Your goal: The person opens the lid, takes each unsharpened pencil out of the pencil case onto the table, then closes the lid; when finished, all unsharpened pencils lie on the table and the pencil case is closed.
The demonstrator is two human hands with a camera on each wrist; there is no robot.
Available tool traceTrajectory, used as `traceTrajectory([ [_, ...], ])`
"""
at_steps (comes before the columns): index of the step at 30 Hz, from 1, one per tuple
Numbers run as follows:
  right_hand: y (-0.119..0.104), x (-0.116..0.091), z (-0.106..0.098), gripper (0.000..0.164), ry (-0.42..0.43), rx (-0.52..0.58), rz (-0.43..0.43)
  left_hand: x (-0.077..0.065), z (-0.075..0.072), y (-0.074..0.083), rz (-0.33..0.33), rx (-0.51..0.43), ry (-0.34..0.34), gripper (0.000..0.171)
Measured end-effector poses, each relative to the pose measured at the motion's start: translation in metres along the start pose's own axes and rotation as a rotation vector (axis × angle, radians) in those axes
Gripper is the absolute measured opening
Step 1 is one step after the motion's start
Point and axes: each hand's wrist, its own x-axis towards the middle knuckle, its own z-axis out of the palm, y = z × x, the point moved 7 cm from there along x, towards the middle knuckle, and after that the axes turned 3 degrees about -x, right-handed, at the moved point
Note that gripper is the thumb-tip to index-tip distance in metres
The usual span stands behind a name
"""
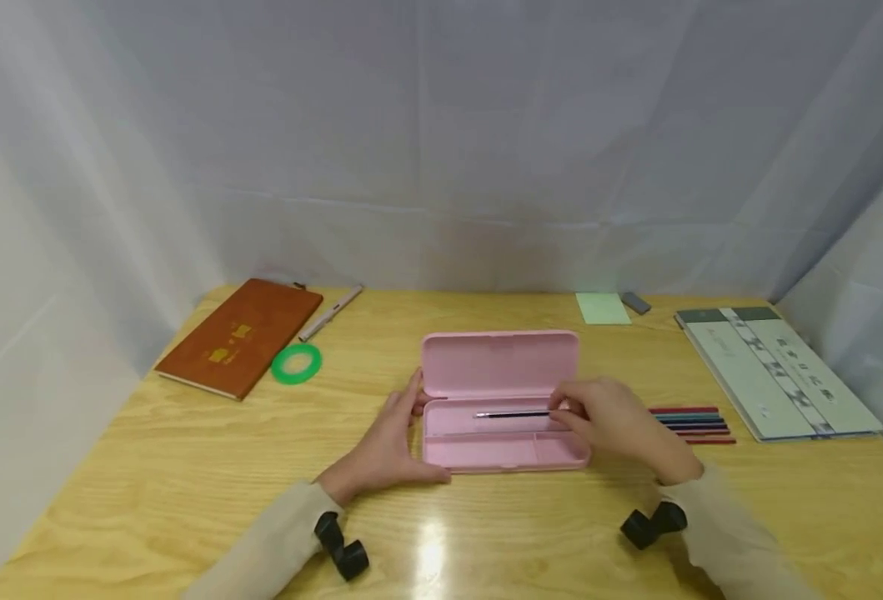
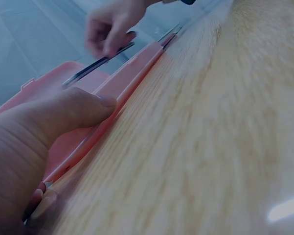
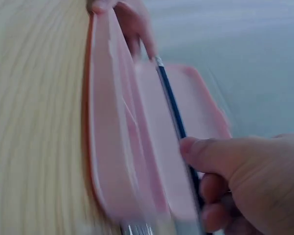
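A pink pencil case lies on the table with its lid raised at the back. Its base is split into compartments. My left hand holds the case's left end, thumb along the front wall and other fingers at the back near the hinge. In the left wrist view that thumb lies against the front wall. Over the back compartment, my right hand pinches a slim dark blue pencil between thumb and fingers. The pencil's silvery end points left, toward my left hand.
Several coloured pencils lie right of the case, partly behind my right wrist. Farther right is a pale green notebook; a sticky note and grey eraser lie behind. On the left are a brown notebook, pen and green tape roll.
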Motion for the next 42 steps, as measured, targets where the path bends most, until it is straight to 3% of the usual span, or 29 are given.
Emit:
traceTrajectory([
  [6,0.056,-0.064,-0.018,0.004,-0.032,0.048,0.121,-0.002,-0.003,-0.002,-0.012,-0.006,0.007,0.142],
  [9,0.078,-0.092,-0.021,0.009,-0.017,0.085,0.120,-0.004,-0.004,-0.003,-0.021,0.005,0.010,0.142],
  [12,0.092,-0.110,-0.023,0.013,0.009,0.108,0.104,-0.005,-0.005,-0.003,-0.021,0.007,0.017,0.142],
  [16,0.101,-0.119,-0.023,0.011,0.028,0.099,0.111,-0.005,-0.004,-0.004,-0.015,0.011,0.011,0.141],
  [20,0.096,-0.111,-0.018,0.010,0.001,0.104,0.153,-0.004,-0.004,-0.003,-0.009,0.011,0.008,0.141],
  [25,0.077,-0.085,-0.004,0.011,-0.058,0.164,0.198,-0.003,-0.006,-0.002,0.003,0.010,0.026,0.141],
  [32,0.040,-0.041,0.005,0.008,-0.005,0.226,0.066,-0.002,-0.003,-0.002,0.010,0.011,0.015,0.141],
  [37,0.011,-0.014,0.015,0.004,0.036,0.092,-0.057,-0.001,-0.001,-0.001,0.008,0.010,0.009,0.141],
  [42,-0.009,0.001,0.030,0.007,-0.019,0.045,-0.111,0.001,0.001,0.001,-0.001,-0.003,0.002,0.141],
])
